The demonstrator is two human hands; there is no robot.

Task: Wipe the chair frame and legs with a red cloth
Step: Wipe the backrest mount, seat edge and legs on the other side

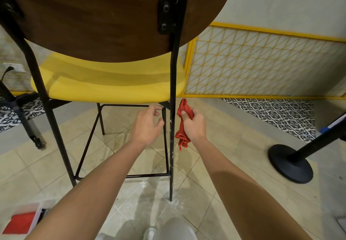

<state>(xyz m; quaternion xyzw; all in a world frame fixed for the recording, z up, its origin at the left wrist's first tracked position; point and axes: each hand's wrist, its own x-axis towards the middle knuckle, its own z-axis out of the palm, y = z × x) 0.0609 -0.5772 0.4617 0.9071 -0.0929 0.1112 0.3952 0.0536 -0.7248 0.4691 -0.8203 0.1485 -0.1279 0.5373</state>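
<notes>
Red cloth (pixel 182 127) hangs bunched in the right hand (pixel 194 125), just to the right of the black rear leg (pixel 172 146) of the chair (pixel 112 67) and a little below seat level; whether the fabric touches that leg I cannot tell. The right hand's fingers and thumb are curled tight round the cloth, with 1 twisted end sticking up above the fist and the longer end dangling below it. Just left of the same rear leg, the left hand (pixel 148 125) hovers with its fingers loosely curled, holding nothing (its thumb lies close to a thinner black strut (pixel 164 146), contact unclear). The chair stands upright on pale floor tiles. Its yellow seat (pixel 112 90) spreads to the left of the rear leg, and a brown wooden backrest (pixel 93 15) is fixed to the leg's top by a black bracket (pixel 164 16) with 2 screws. A low crossbar (pixel 149 175) meets the rear leg near its foot. Well to the right of that leg stands a round black post base (pixel 290 163), and behind the leg, on its right, runs a yellow lattice panel (pixel 262 62).
</notes>
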